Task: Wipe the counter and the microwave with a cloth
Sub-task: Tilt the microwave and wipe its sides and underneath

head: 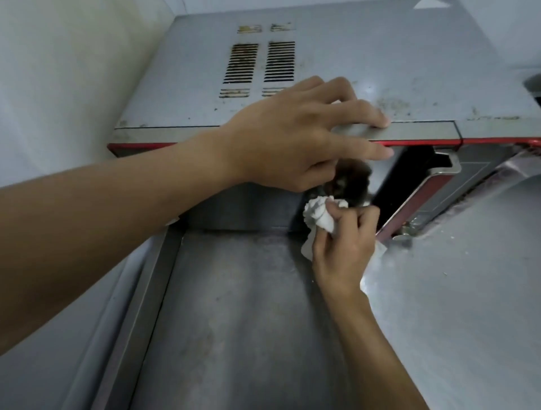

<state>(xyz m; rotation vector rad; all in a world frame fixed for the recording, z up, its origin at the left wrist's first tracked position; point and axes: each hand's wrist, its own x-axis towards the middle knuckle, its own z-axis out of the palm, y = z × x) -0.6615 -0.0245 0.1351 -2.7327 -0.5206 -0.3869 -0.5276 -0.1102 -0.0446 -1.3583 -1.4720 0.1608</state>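
White cloth (317, 215) clutched in right hand (342, 248), left hand (281, 137) fingers (371, 115) spread on one microwave (380, 58)

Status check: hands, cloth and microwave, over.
Left hand open, fingertips on microwave top edge. Right hand grips white cloth against microwave front. Nothing seen blocking.

A pale, off-white wall (58, 73) fills the left side of the view, smooth and plain, with a faint yellowish cast in its upper part. Toward the lower left corner it looks greyer and more shadowed. A second stretch of white wall (515, 35) shows in the upper right corner. Just below it, at the far right edge, is a dark object (534, 87) with a light rim, cut off by the frame and too partial to identify. A small white triangular shape (430, 3) touches the top edge.
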